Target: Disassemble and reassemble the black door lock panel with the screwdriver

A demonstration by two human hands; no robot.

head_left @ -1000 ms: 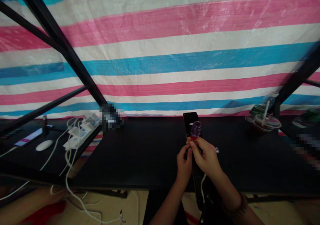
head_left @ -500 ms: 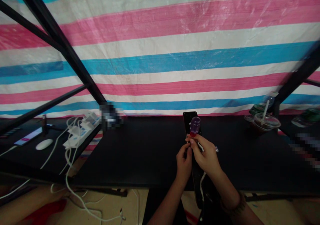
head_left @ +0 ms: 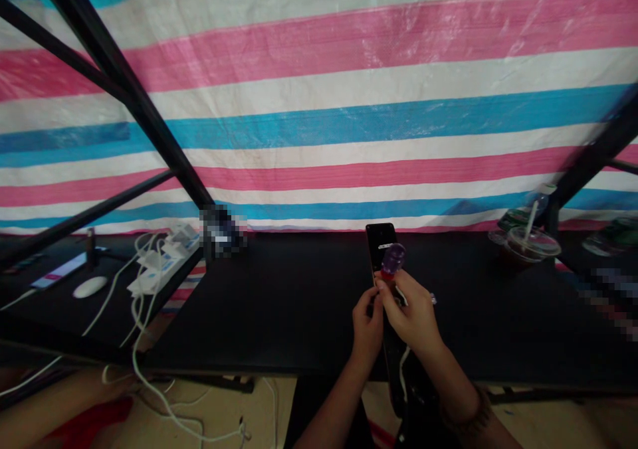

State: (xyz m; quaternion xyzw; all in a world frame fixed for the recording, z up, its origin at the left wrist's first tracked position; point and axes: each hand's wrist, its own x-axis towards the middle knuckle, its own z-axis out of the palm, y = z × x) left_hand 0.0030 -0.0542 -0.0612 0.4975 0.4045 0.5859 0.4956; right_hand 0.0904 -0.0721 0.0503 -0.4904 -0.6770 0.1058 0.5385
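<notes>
Head view, looking forward and down at the hands:
- A purple-handled screwdriver (head_left: 393, 260) stands tilted over the table, its translucent handle up and a red collar below it; the shaft is hidden, and a small metal tip (head_left: 432, 299) may belong to it.
- The right hand (head_left: 411, 317) clenches the screwdriver at the collar between thumb and fingers.
- The left hand (head_left: 367, 329) curls in just beside the right, its fingertips (head_left: 373, 296) touching near the collar; what they pinch is hidden.
- A black smartphone (head_left: 376, 246) lies on the black table (head_left: 279, 316) directly behind the handle, and a white cable (head_left: 403, 369) runs down near the hands.
- A wooden bead bracelet (head_left: 468, 417) circles the right wrist.
- To the right, a clear plastic cup (head_left: 533, 246) with a domed lid and straw holds a dark drink in its lower part.
- To the left stand a white power strip (head_left: 164, 266) crowded with chargers, a white mouse (head_left: 90, 287) and a lit phone (head_left: 60, 271).
- Behind everything hangs a pink, white and blue striped tarp (head_left: 319, 123), crossed by black metal struts (head_left: 124, 107).
</notes>
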